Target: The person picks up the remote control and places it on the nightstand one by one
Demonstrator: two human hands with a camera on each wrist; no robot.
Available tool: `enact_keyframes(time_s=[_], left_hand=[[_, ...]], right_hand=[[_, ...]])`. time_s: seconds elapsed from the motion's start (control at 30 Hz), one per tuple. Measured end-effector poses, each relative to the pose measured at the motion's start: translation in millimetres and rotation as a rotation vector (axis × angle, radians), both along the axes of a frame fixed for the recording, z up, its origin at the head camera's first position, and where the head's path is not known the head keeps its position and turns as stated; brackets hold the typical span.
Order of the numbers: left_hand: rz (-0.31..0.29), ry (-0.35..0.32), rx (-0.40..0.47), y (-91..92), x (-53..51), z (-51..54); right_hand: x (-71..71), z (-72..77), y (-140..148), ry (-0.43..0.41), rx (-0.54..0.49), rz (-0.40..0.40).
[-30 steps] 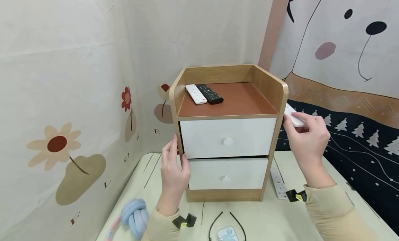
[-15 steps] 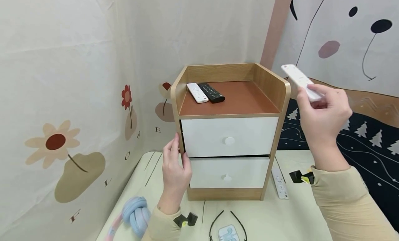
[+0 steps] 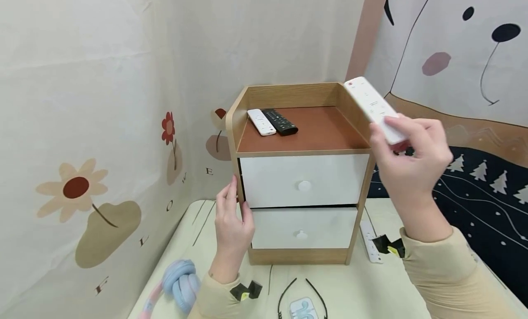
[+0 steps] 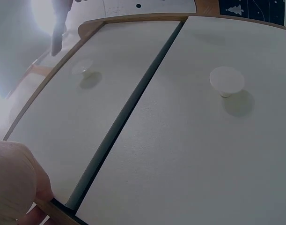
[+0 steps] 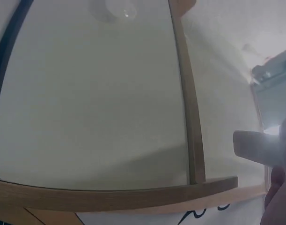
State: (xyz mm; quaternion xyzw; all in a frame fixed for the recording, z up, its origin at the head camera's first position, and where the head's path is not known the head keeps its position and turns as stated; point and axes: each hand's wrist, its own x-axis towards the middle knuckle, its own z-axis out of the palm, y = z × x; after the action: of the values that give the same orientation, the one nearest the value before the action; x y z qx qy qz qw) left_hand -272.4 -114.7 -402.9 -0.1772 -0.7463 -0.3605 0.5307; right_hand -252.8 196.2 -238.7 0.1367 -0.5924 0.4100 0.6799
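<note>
In the head view my right hand [image 3: 412, 158] pinches a white remote [image 3: 373, 106] between thumb and fingers, raised at the right side of the small cabinet [image 3: 299, 257]. My left hand [image 3: 233, 222] rests against the cabinet's left side, fingers pointing up along its edge; some fingertips are hidden behind it. On the brown top lie a second white remote [image 3: 261, 122] and a black remote [image 3: 280, 122], side by side at the left. The left wrist view shows my left hand [image 4: 16, 183] at the cabinet's edge. In the right wrist view the held remote [image 5: 257, 147] appears dim.
The cabinet has an upper drawer [image 3: 268, 181] and a lower drawer [image 3: 272, 229]. A power strip [image 3: 371, 241] lies right of it. In front are a black headband-like loop [image 3: 282, 294] and a small light-blue case [image 3: 303, 308]. A blue knotted item [image 3: 180, 282] lies at the left.
My right hand has lifted the white remote from beside the cabinet's right edge, first up and right, then back left towards the top. My left hand has stayed at the cabinet's side.
</note>
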Motion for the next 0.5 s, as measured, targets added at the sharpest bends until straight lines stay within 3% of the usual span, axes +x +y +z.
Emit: enact_keyframes(time_s=[0.1, 0.23, 0.5], left_hand=[[0.007, -0.008, 0.006, -0.6, -0.5, -1.3], [0.008, -0.005, 0.011, -0.6, -2.0, -2.7], [0.009, 0.01, 0.007, -0.3, -5.6, -2.7]], right_hand=[[-6.1, -8.3, -7, -0.012, 0.085, 0.025], [-9.0, -14.5, -15, -0.092, 0.185, 0.043], [-14.8, -21.1, -26, -0.212, 0.309, -0.024]])
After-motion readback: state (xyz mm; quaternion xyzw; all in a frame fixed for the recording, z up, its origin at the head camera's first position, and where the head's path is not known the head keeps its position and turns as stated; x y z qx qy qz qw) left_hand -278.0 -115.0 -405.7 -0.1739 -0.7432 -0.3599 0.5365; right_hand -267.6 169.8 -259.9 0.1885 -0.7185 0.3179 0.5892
